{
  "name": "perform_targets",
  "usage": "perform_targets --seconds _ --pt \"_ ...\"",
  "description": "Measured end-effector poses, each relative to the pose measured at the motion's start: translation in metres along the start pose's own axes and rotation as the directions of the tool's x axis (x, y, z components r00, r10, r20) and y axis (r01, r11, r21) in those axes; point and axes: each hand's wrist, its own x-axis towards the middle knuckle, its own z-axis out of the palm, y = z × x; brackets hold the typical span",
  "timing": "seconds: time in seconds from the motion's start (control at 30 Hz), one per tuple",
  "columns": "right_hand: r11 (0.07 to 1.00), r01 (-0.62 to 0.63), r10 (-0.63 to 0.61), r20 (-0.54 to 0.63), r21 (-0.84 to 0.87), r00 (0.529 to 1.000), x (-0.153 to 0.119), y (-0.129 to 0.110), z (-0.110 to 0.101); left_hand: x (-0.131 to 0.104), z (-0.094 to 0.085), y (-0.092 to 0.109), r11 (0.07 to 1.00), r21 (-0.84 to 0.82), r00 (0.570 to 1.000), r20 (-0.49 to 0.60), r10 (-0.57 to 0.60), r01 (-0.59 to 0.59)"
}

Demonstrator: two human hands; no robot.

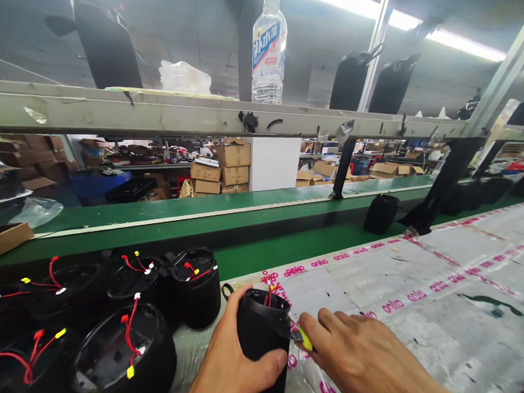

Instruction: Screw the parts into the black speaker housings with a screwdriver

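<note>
My left hand (239,358) is wrapped around a black cylindrical speaker housing (260,334), which stands nearly upright with its open end up. Red wires with small connectors (269,293) poke out of that opening, and a black strap loop (226,290) sits at its left side. My right hand (357,345) grips a yellow-handled utility knife (306,339). Its grey tip points at the right side of the housing, just below the rim; whether it touches cannot be made out. Close by on the left are several similar black housings (167,360) with red wires and yellow, red and white connectors.
Beyond the printed white sheet (389,284) on the table runs a green conveyor (255,248), with a black housing (380,213) on it. A shelf beam (190,110) crosses above, bearing a water bottle (268,53). A dark post (442,181) stands at right.
</note>
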Motion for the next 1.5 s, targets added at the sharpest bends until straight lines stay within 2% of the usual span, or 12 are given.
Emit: perform_targets --seconds 0.23,0.4,0.67,0.8,0.93,1.03,1.1,1.2,1.3,1.37,1.43,1.5 --pt "1.000 -0.009 0.009 0.017 0.004 1.000 -0.003 -0.001 -0.001 -0.001 0.004 0.004 0.999 0.021 0.998 -0.052 -0.028 0.029" --pt "1.000 -0.023 0.022 0.026 0.017 0.999 -0.006 -0.002 -0.001 -0.002 0.008 0.002 0.999 0.051 0.996 -0.090 0.011 -0.007" --pt "0.999 -0.032 0.033 0.040 -0.032 0.999 -0.006 -0.005 -0.006 -0.004 0.016 -0.010 0.977 0.213 0.981 -0.190 0.040 0.002" --pt "0.999 -0.029 0.030 0.066 -0.013 0.997 -0.003 -0.006 -0.001 -0.003 0.015 -0.009 0.980 0.199 0.981 -0.190 0.047 -0.008" --pt "0.996 -0.049 0.045 0.051 0.069 0.998 0.003 -0.005 0.013 0.001 0.008 -0.004 0.997 0.079 0.992 -0.128 0.020 -0.010" --pt "0.968 -0.077 0.075 0.019 0.239 0.997 0.006 -0.005 0.021 0.004 0.001 -0.004 0.996 -0.092 1.000 0.000 0.021 -0.021" --pt "0.947 -0.057 0.075 -0.044 0.316 0.996 0.004 -0.006 0.023 0.004 -0.003 -0.007 0.987 -0.159 0.998 0.066 0.019 -0.009" --pt "0.926 -0.007 0.076 -0.168 0.377 0.983 -0.003 -0.007 0.026 0.003 -0.006 -0.013 0.981 -0.192 0.995 0.096 0.016 0.002" --pt "0.882 0.025 0.104 -0.246 0.471 0.964 -0.007 -0.006 0.025 0.002 -0.006 -0.020 0.939 -0.321 0.973 0.225 -0.052 0.124" --pt "0.852 0.001 0.164 -0.269 0.524 0.949 -0.005 -0.003 0.024 0.002 -0.006 -0.022 0.898 -0.390 0.949 0.306 -0.082 0.203" --pt "0.843 -0.050 0.216 -0.252 0.535 0.943 -0.002 -0.002 0.023 0.002 -0.005 -0.024 0.902 -0.384 0.951 0.299 -0.080 0.197" --pt "0.857 -0.075 0.209 -0.212 0.511 0.955 -0.001 -0.002 0.023 0.002 -0.005 -0.025 0.935 -0.320 0.969 0.234 -0.076 0.150"
